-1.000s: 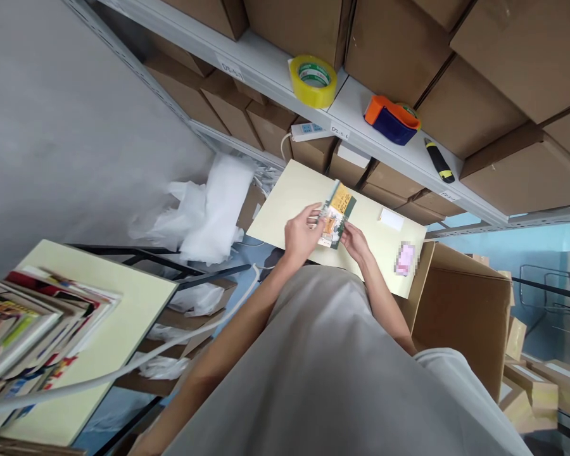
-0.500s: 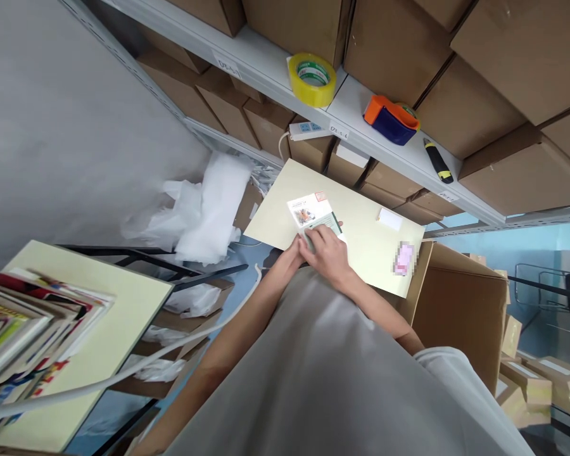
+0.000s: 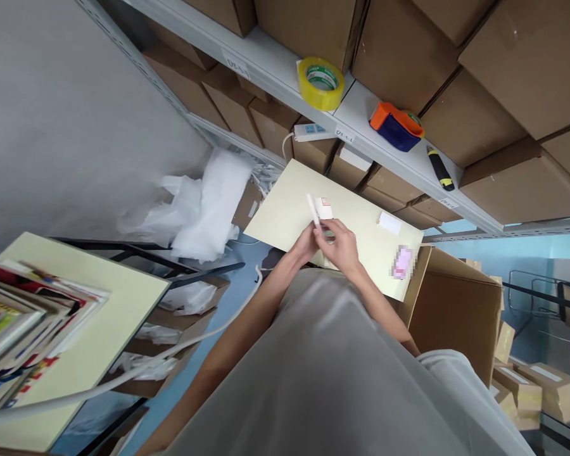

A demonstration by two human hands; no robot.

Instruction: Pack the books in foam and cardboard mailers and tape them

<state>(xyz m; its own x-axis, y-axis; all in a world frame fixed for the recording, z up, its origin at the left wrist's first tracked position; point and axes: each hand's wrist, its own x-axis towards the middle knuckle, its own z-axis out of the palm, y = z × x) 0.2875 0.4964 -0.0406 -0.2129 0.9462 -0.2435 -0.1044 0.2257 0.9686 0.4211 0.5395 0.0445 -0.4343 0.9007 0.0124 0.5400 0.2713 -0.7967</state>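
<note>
A thin white book [image 3: 312, 206] is held between my two hands over the near part of the pale yellow table [image 3: 278, 202]. It is turned nearly edge-on. My left hand [image 3: 306, 243] is closed around its lower left side. My right hand [image 3: 342, 246] has bent fingers closed on its right side. Just behind the book shows a white piece with a red mark [image 3: 323, 206]; whether it belongs to the book I cannot tell. A small white slip [image 3: 389, 221] and a blurred pink item [image 3: 402, 262] lie farther right on the table.
Yellow tape [image 3: 320, 83], an orange and blue tape dispenser [image 3: 397, 126] and a utility knife [image 3: 439, 169] lie on the shelf [image 3: 361, 107] ahead. An open carton [image 3: 456, 310] stands at the right. Stacked books [image 3: 23, 323] lie on the left table, with a white hose [image 3: 137, 367] crossing before it.
The book has tilted from lying face-up, with its picture showing, to nearly edge-on. My right hand has shifted slightly right. The view has shifted a little.
</note>
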